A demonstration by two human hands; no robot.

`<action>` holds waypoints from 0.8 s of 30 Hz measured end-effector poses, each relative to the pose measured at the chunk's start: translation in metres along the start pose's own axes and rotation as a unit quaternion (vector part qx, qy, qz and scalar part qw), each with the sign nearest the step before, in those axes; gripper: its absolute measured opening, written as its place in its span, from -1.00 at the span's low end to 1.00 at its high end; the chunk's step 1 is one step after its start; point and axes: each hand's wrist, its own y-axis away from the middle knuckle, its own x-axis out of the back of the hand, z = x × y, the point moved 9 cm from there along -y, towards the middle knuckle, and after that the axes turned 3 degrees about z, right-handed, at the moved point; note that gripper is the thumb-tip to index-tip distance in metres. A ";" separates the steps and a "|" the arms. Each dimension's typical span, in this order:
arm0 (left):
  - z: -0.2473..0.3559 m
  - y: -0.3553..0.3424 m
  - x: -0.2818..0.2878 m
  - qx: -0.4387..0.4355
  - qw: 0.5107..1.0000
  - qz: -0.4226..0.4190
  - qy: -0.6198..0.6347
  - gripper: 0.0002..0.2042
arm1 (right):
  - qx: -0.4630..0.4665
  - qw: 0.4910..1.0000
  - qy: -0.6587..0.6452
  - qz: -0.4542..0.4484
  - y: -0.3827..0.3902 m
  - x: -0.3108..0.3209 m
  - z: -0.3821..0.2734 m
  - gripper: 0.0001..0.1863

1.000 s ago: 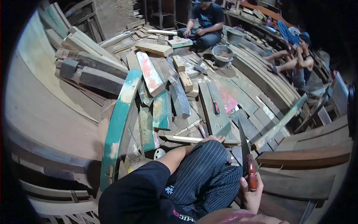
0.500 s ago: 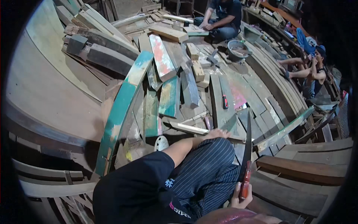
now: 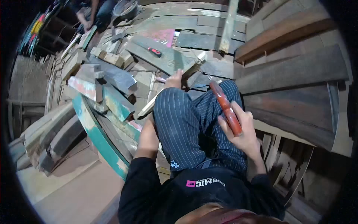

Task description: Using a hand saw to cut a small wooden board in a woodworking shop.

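Observation:
My right hand (image 3: 240,130) grips the red-brown handle (image 3: 223,104) of a long-bladed tool, angled up and away from me above my striped trousers (image 3: 177,123); its thin, foreshortened blade points toward the boards. My left hand (image 3: 174,79) is beyond my raised knee, fingers curled over a pale wooden slat (image 3: 149,105) that runs diagonally behind the knee; part of the hand is hidden. Farther forward, a red-and-black handled tool (image 3: 154,51) lies on a grey board (image 3: 141,47). A long teal-painted plank (image 3: 95,132) lies to my left.
Mixed planks and offcuts (image 3: 84,86) cover the area ahead and left. Stacked dark boards (image 3: 291,67) stand to my right, with an upright pale batten (image 3: 227,28) near them. A co-worker (image 3: 91,16) sits at the upper left beside a bucket (image 3: 125,9).
My view has swung down and to the right. My right hand has raised and tilted the bladed tool, its handle now higher over my knee. My left hand remains beyond the knee at the slat.

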 end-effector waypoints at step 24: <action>0.010 0.001 -0.005 -0.021 0.999 -0.034 0.020 -0.68 | -0.002 0.997 0.079 0.018 0.030 0.043 0.001 -0.75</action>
